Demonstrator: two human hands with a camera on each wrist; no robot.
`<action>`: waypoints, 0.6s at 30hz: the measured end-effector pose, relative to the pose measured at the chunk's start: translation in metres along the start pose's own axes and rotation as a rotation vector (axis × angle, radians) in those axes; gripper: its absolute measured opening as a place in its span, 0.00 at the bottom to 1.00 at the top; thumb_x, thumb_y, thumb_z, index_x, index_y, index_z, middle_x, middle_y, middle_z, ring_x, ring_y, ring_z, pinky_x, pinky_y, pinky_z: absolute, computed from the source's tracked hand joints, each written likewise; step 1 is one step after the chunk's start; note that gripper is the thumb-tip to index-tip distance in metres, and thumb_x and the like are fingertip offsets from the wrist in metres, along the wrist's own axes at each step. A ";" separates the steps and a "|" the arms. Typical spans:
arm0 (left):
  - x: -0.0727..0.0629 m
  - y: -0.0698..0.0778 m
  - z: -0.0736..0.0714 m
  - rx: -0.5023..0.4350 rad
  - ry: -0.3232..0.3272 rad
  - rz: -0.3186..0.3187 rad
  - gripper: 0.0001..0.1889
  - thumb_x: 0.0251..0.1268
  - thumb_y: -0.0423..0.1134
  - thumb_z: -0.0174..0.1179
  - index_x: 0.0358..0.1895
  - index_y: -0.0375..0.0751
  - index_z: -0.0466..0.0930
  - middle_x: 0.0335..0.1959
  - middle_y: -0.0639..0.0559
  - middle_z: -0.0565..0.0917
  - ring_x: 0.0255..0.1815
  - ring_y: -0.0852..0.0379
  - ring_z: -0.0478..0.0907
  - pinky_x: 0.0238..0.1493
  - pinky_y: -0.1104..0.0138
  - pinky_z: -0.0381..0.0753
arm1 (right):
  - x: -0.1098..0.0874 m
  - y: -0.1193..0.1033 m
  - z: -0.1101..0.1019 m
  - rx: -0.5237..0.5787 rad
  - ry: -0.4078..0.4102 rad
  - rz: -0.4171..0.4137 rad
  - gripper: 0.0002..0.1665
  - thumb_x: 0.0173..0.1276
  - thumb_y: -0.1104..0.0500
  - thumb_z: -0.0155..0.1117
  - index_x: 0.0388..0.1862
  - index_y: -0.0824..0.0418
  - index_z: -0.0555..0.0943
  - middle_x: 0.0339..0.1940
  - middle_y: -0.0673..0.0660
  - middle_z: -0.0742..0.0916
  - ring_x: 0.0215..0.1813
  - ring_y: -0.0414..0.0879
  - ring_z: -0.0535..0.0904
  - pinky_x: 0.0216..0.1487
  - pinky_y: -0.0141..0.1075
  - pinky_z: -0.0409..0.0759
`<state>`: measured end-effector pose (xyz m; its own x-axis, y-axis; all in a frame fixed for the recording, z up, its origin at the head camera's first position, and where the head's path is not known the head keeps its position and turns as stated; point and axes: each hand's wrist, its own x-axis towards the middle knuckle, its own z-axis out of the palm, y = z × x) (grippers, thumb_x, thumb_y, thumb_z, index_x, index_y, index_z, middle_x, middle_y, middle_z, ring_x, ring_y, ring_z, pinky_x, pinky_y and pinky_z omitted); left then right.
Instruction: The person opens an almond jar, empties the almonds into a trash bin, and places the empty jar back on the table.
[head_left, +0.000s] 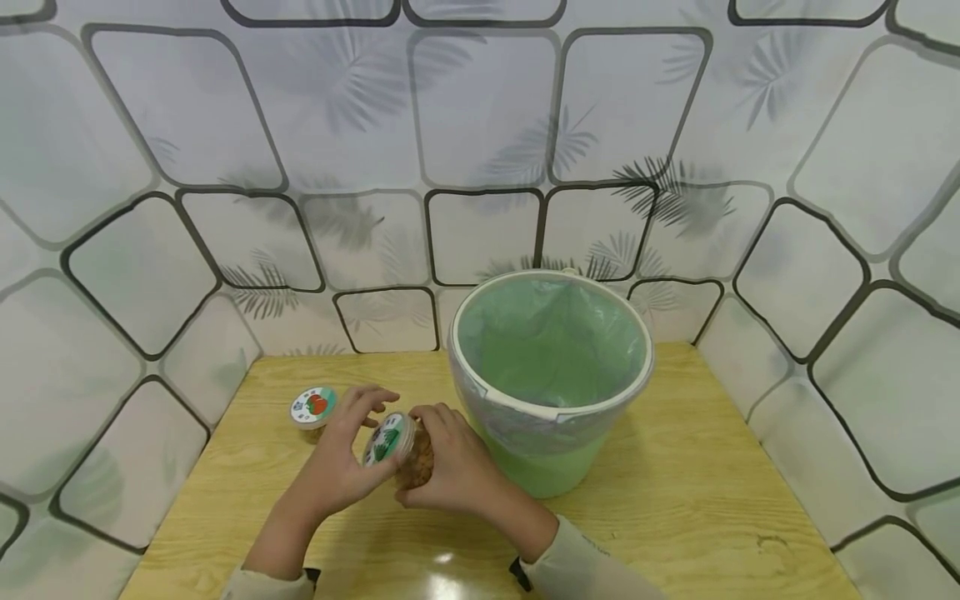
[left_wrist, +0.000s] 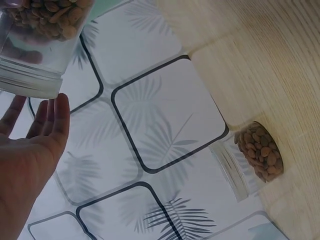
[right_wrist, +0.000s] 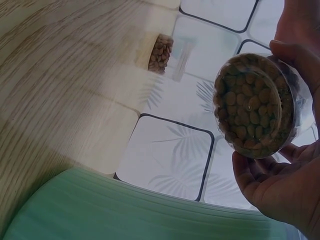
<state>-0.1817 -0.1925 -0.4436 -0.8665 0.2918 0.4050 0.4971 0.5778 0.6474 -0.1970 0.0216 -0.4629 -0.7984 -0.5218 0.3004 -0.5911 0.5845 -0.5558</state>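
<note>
My right hand (head_left: 457, 467) grips a clear plastic jar (head_left: 416, 462) of small brown oval kernels. The jar is held tilted above the table, its round printed lid with a green picture facing left. In the right wrist view the jar's base (right_wrist: 250, 105) faces the camera, with the right hand (right_wrist: 290, 185) around its side. My left hand (head_left: 348, 467) is at the lid end, its fingers spread and its thumb by the lid. The left wrist view shows the left hand's (left_wrist: 30, 160) fingertips close against the lid's rim (left_wrist: 35, 82); firm contact is hard to tell.
A second jar of brown kernels (left_wrist: 257, 150), its lid (head_left: 313, 406) printed with a red picture, stands at the table's left. A green bucket (head_left: 551, 467) with a clear liner and white rim stands right of the hands. Patterned walls (head_left: 487, 233) enclose the wooden table (head_left: 697, 500).
</note>
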 end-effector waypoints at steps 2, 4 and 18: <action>-0.001 0.001 0.000 -0.023 0.000 0.035 0.33 0.62 0.38 0.72 0.71 0.58 0.75 0.70 0.55 0.73 0.66 0.55 0.73 0.59 0.56 0.83 | 0.000 0.000 0.001 0.000 0.003 -0.002 0.57 0.47 0.42 0.90 0.72 0.51 0.70 0.61 0.49 0.80 0.58 0.42 0.76 0.57 0.39 0.83; -0.001 0.002 -0.001 -0.051 -0.010 0.070 0.34 0.59 0.34 0.70 0.71 0.56 0.76 0.71 0.55 0.73 0.68 0.54 0.72 0.60 0.52 0.82 | 0.000 0.001 0.001 -0.003 0.006 -0.003 0.57 0.46 0.42 0.90 0.72 0.51 0.70 0.61 0.49 0.80 0.57 0.42 0.76 0.57 0.39 0.83; -0.003 -0.005 -0.001 -0.111 -0.058 0.054 0.33 0.58 0.28 0.65 0.69 0.54 0.78 0.65 0.59 0.78 0.60 0.58 0.76 0.54 0.58 0.82 | -0.001 0.002 0.001 0.004 -0.002 -0.009 0.57 0.47 0.41 0.89 0.73 0.51 0.70 0.60 0.49 0.80 0.56 0.41 0.76 0.55 0.37 0.83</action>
<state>-0.1815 -0.1965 -0.4474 -0.8379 0.3659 0.4051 0.5423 0.4733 0.6942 -0.1974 0.0221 -0.4651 -0.7929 -0.5280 0.3043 -0.5979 0.5771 -0.5563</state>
